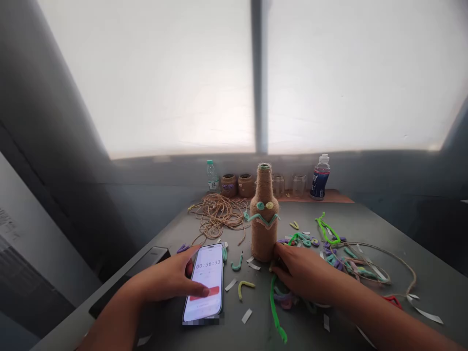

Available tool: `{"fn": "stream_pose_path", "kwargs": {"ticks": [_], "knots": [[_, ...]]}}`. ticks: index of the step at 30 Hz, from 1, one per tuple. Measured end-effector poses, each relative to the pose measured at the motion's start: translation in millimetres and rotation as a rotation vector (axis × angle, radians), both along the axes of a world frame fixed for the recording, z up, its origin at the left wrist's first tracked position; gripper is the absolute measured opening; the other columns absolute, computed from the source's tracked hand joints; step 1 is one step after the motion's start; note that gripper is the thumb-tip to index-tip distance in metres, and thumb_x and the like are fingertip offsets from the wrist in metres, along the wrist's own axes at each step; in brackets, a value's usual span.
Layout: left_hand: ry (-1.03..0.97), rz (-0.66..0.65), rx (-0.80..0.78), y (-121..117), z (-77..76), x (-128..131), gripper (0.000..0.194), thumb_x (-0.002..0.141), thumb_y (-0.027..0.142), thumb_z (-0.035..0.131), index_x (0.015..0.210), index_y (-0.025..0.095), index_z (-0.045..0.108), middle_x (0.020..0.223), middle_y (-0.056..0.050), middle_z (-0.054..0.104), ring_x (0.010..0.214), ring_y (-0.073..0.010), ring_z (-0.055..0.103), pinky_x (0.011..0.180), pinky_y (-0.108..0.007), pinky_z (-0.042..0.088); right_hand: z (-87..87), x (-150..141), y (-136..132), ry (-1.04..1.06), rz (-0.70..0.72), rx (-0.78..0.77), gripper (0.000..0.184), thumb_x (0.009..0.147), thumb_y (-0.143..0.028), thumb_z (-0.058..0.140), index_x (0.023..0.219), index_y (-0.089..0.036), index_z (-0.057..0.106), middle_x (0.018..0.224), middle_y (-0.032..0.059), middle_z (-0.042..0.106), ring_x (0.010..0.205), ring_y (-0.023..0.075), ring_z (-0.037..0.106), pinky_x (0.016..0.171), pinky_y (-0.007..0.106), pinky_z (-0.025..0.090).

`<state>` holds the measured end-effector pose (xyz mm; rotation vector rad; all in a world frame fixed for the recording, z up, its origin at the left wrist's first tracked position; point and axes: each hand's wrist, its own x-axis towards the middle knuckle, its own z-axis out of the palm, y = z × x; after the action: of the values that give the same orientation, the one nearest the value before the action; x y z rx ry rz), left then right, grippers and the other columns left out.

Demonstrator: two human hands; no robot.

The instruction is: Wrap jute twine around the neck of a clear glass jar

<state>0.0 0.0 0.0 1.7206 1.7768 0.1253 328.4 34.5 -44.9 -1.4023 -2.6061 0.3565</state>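
Observation:
My left hand (171, 273) is closed around a smartphone (204, 278) that shows a timer reading 00:36:33. Its thumb lies on the red button on the screen. A twine-wrapped bottle (263, 239) stands upright in the middle of the table, with green and yellow dots and a zigzag teal pipe cleaner on its front. At the bottle's lower right side is my right hand (302, 268), its fingers drawn together against or right beside the base. What they pinch is hidden. A bright green pipe cleaner (274, 307) trails down from just below these fingers.
Loose twine (219, 214) lies behind left. Pipe cleaner pieces (343, 258) and paper strips (247, 316) are scattered around, mostly right. Twine-wrapped jars (229, 186), glass jars (299, 186), a small water bottle (212, 178) and a blue-labelled bottle (320, 180) line the back.

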Motion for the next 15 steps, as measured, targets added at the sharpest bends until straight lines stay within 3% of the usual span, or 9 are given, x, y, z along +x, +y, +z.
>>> {"fn": "stream_pose_path", "kwargs": {"ticks": [8, 12, 15], "knots": [[-0.042, 0.025, 0.053, 1, -8.3, -4, 0.093, 0.058, 0.064, 0.081, 0.138, 0.022, 0.057, 0.085, 0.0, 0.066, 0.08, -0.0263, 0.064, 0.067, -0.031, 0.046, 2.0, 0, -1, -0.005, 0.004, -0.011, 0.02, 0.093, -0.033, 0.053, 0.105, -0.019, 0.06, 0.105, 0.0131, 0.073, 0.093, 0.0304, 0.069, 0.07, 0.034, 0.04], [-0.045, 0.19, 0.202, 9, -21.0, 0, 0.098, 0.062, 0.075, 0.073, 0.137, 0.014, 0.059, 0.081, -0.005, 0.067, 0.078, -0.0303, 0.065, 0.065, -0.035, 0.046, 3.1, 0, -1, 0.003, 0.01, -0.013, 0.02, 0.093, -0.032, 0.053, 0.107, -0.019, 0.059, 0.104, 0.0127, 0.074, 0.093, 0.0303, 0.069, 0.07, 0.034, 0.041], [-0.077, 0.252, 0.333, 14, -18.2, 14, 0.098, 0.064, 0.079, 0.07, 0.131, 0.008, 0.062, 0.094, -0.013, 0.068, 0.09, -0.0367, 0.066, 0.073, -0.041, 0.049, 2.3, -1, -1, 0.012, -0.001, -0.005, 0.021, 0.091, -0.03, 0.053, 0.106, -0.018, 0.06, 0.104, 0.0137, 0.074, 0.093, 0.0309, 0.07, 0.069, 0.034, 0.041]]}}
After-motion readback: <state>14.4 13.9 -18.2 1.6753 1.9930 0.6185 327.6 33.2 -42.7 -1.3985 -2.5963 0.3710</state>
